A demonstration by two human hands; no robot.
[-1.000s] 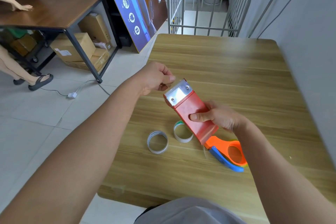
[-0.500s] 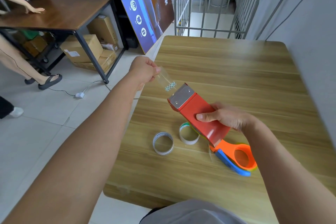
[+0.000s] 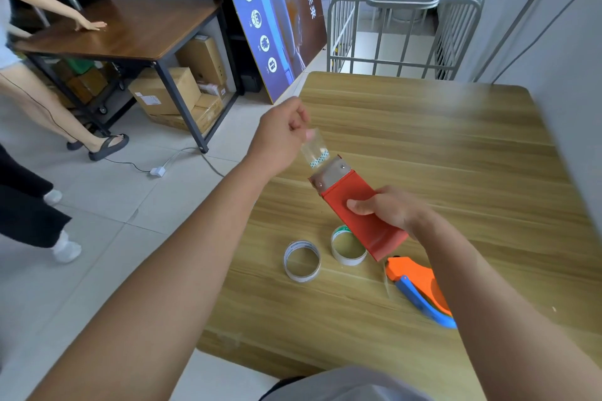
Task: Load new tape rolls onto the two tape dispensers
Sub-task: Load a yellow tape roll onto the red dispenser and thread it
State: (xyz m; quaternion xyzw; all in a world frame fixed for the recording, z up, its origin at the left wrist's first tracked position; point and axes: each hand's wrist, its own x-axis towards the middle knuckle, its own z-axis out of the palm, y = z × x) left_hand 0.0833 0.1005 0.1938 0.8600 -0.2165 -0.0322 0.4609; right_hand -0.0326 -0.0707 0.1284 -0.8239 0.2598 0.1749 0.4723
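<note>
The wooden counter carries everything, and above its near-left part the right hand holds the red dispenser off the surface, fingers wrapped round its body with the thumb pressed flat on the red face. The dispenser's long axis runs from that grip up and to the left, ending in the metal cutter plate. Straight beyond the plate along the same line, the left hand is closed in a pinch on the free end of the clear tape, which stretches from the plate to that grip. Any further draw looks to run along this axis, away from the right hand. Below the right grip lie two nearly bare tape cores, side by side and slightly apart, and nearer the person an orange and blue dispenser rests on the counter, untouched.
</note>
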